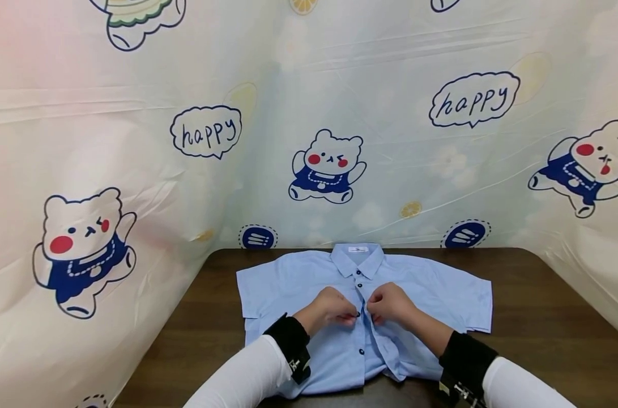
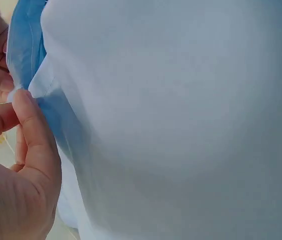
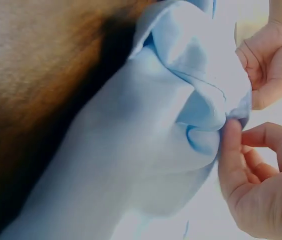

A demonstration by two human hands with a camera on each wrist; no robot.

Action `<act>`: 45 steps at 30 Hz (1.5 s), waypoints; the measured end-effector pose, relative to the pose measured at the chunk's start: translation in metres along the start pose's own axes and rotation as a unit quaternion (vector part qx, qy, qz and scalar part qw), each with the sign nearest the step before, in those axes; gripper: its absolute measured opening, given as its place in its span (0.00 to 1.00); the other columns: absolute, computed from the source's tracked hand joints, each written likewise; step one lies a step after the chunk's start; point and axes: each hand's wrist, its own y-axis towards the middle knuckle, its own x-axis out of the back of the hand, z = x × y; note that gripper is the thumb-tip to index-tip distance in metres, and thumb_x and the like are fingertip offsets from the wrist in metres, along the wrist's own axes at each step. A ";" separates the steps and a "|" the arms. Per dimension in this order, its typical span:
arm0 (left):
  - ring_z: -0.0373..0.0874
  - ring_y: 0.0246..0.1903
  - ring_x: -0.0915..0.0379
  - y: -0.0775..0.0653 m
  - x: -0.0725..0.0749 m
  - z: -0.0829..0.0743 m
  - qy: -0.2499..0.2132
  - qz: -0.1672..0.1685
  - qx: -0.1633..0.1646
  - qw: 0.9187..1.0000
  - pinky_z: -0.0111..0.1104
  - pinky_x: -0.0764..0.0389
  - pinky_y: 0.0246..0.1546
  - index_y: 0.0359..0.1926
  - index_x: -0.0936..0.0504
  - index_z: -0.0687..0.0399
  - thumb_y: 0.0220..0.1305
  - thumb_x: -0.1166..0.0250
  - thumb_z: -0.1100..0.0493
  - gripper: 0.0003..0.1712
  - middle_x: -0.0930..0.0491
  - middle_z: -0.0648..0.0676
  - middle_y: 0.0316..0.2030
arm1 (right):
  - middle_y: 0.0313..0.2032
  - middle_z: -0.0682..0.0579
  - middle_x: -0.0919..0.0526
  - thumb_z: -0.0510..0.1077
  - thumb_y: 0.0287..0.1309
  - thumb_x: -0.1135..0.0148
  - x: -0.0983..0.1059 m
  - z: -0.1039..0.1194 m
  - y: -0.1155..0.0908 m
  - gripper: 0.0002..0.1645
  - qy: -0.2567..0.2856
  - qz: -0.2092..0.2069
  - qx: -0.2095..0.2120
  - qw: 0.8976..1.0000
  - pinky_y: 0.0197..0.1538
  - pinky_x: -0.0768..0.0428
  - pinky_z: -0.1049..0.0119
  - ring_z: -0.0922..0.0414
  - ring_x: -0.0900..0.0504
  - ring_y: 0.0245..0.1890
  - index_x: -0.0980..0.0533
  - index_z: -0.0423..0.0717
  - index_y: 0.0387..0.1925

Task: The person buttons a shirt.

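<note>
A light blue short-sleeved shirt [image 1: 298,277] lies front up, its collar [image 1: 358,260] at the far side. Dark buttons run down the front, one of them [image 1: 362,352] below the hands. My left hand [image 1: 331,309] pinches the button-side edge beside a dark button. Just across the opening, my right hand [image 1: 390,304] pinches the other front edge, which is lifted and folded back lower down. In the left wrist view, the left thumb and index finger [image 2: 26,107] meet on the cloth. The right wrist view has the right thumb and index finger pinching the edge [image 3: 238,112].
Beneath the shirt is a dark brown wooden table [image 1: 196,340], with its far edge close behind the collar. A pale curtain [image 1: 268,170] printed with bears hangs behind and along both sides. Black bands [image 1: 288,345] wrap both wrists over white sleeves.
</note>
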 end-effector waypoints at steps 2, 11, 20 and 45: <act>0.38 0.15 0.25 0.001 0.000 0.000 -0.018 0.011 -0.003 1.000 0.28 0.20 0.20 0.23 0.19 0.70 0.49 0.35 0.75 0.03 0.22 0.54 0.15 | 0.19 0.50 0.21 0.31 0.52 0.36 0.001 -0.002 -0.001 0.04 0.038 -0.003 -0.014 0.999 0.25 0.18 0.64 0.56 0.20 0.18 0.18 0.36 0.24; 0.39 0.19 0.23 -0.002 0.001 -0.006 -0.053 0.035 0.015 0.998 0.28 0.20 0.23 0.30 0.17 0.73 0.53 0.34 0.75 0.02 0.20 0.55 0.19 | 0.21 0.48 0.20 0.31 0.56 0.36 0.001 -0.003 -0.004 0.04 0.138 -0.007 -0.048 0.989 0.26 0.18 0.64 0.57 0.20 0.18 0.18 0.30 0.30; 0.40 0.21 0.24 -0.006 -0.002 -0.004 -0.053 0.066 0.010 0.996 0.28 0.19 0.27 0.32 0.17 0.73 0.57 0.38 0.76 0.04 0.21 0.55 0.21 | 0.24 0.46 0.18 0.32 0.61 0.39 0.000 -0.002 -0.007 0.07 0.173 0.025 -0.066 0.983 0.30 0.17 0.63 0.57 0.20 0.23 0.19 0.28 0.35; 0.45 0.20 0.19 -0.014 -0.012 -0.004 0.024 -0.019 -0.039 0.999 0.34 0.17 0.26 0.25 0.20 0.68 0.51 0.32 0.75 0.04 0.19 0.58 0.22 | 0.25 0.45 0.17 0.25 0.45 0.33 -0.006 -0.003 -0.010 0.09 0.155 0.032 -0.034 0.987 0.32 0.17 0.63 0.58 0.19 0.25 0.19 0.29 0.33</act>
